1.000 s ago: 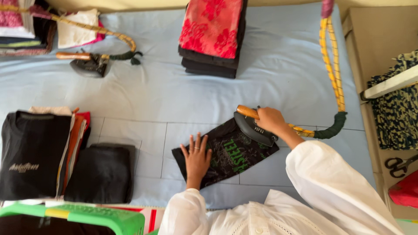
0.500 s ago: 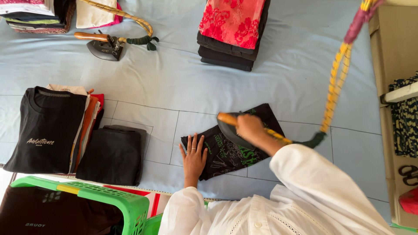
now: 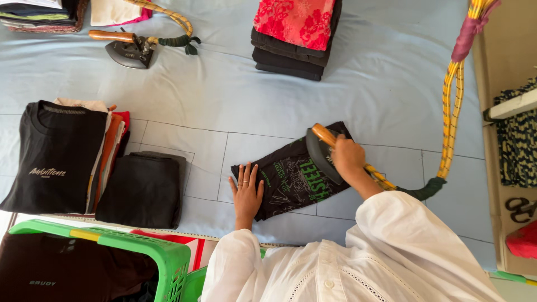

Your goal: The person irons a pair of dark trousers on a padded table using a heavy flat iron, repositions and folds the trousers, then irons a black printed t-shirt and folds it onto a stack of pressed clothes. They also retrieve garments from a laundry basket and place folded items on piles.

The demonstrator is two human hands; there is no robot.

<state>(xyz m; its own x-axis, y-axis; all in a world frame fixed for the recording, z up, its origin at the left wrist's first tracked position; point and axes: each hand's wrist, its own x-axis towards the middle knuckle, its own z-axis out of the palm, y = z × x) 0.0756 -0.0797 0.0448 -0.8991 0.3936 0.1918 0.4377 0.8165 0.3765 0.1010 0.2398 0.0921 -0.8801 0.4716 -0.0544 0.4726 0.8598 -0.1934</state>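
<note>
A folded black garment with green print (image 3: 288,182) lies on the pale blue ironing sheet (image 3: 224,95). My left hand (image 3: 246,191) rests flat on its near left end, fingers spread. My right hand (image 3: 347,157) grips the wooden handle of a dark iron (image 3: 320,152) that sits on the garment's far right end. A yellow braided cord (image 3: 452,117) runs from the iron up to the top right corner.
A second iron (image 3: 127,50) stands at the far left. A stack of folded clothes topped by red fabric (image 3: 293,33) is at the back. Folded black shirts (image 3: 56,154) and a dark pile (image 3: 142,187) lie left. A green basket (image 3: 112,251) holds dark clothes near me.
The iron, held in my right hand, has slid a little across the garment's far end. My left hand stays pressed on the near end. The view has shifted slightly.
</note>
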